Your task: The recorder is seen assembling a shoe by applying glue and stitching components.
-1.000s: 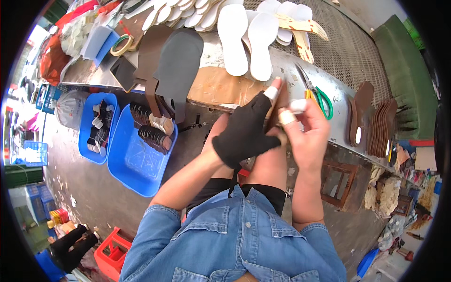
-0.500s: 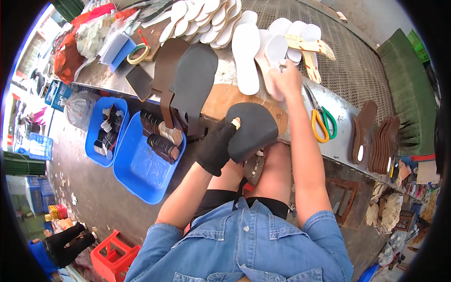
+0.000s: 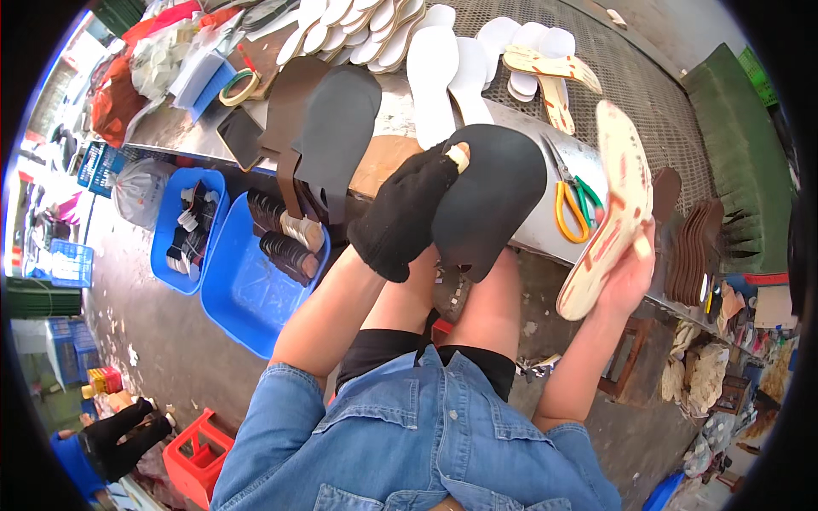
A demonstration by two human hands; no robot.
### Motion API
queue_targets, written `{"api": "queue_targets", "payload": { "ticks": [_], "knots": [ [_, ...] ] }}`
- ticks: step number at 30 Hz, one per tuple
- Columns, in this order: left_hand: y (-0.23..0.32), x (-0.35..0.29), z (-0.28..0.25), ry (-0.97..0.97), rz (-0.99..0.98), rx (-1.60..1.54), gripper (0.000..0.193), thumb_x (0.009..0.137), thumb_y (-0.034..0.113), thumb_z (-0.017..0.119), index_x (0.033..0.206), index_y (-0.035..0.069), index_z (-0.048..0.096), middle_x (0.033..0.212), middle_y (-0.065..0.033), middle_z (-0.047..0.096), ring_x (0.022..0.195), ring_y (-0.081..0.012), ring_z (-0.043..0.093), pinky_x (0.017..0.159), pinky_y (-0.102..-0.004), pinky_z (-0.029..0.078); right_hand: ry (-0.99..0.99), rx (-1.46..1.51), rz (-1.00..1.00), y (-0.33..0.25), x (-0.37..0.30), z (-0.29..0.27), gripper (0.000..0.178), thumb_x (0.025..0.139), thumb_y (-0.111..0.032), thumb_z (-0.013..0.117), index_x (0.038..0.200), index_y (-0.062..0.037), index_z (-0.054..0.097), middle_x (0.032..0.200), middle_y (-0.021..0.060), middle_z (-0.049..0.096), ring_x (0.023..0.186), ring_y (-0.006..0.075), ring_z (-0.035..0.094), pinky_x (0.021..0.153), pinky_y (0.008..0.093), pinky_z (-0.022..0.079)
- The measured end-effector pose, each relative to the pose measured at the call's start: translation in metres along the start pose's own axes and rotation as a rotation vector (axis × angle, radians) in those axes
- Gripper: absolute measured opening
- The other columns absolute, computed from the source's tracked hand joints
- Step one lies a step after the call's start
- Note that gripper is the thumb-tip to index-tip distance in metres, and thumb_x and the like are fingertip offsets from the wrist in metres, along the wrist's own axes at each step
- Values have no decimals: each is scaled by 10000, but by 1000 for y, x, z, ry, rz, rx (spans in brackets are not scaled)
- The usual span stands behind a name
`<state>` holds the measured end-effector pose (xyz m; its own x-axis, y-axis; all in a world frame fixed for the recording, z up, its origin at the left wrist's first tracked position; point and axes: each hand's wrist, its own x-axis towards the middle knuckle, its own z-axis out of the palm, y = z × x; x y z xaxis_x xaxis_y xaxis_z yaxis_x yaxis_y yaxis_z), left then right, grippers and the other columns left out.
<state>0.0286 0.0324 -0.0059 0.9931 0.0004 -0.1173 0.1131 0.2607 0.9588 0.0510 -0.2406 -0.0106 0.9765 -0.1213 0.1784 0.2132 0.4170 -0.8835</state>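
My left hand (image 3: 405, 213), in a black glove with the thumb tip bare, grips a dark grey shoe sole (image 3: 498, 192) above my lap. Its thumb presses on the upper face. My right hand (image 3: 630, 277), ungloved, holds up a cream insole (image 3: 622, 183) with reddish-brown marks, its fingers mostly behind it. Between the two pieces, scissors (image 3: 567, 209) with one yellow and one green handle lie on the bench. White insoles (image 3: 433, 81) rest beyond the held sole, and two cream strips (image 3: 554, 68) with similar marks lie across others.
Another dark grey sole (image 3: 341, 119) lies over brown pieces at the bench's left. Blue tubs (image 3: 234, 307) holding stacked small parts stand below it. Stacked brown soles (image 3: 694, 247) sit at the right. A red stool (image 3: 196, 460) is at lower left, near another person's legs (image 3: 128, 439).
My right hand has come from the white insoles on the bench to the right and nearer, now holding the cream insole. The dark sole in my left hand has moved slightly right and up.
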Motion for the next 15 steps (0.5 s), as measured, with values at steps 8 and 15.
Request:
{"api": "queue_targets", "payload": {
  "ticks": [8, 15],
  "knots": [
    [-28, 9, -14, -61, 321, 428, 513, 833, 28, 535, 1335, 28, 426, 1315, -195, 476, 1196, -328, 487, 983, -364, 415, -158, 60, 60, 32, -60, 20, 511, 870, -188, 629, 1290, 22, 429, 1200, 126, 564, 1036, 213, 594, 862, 350, 510],
    [-18, 6, 12, 60, 272, 94, 402, 968, 311, 474, 1198, -16, 512, 1121, -113, 610, 997, -170, 608, 830, -275, 513, -126, 26, 91, 38, -73, 60, 197, 874, -140, 643, 951, -30, 499, 926, 31, 614, 827, 46, 552, 758, 206, 433]
  ]
}}
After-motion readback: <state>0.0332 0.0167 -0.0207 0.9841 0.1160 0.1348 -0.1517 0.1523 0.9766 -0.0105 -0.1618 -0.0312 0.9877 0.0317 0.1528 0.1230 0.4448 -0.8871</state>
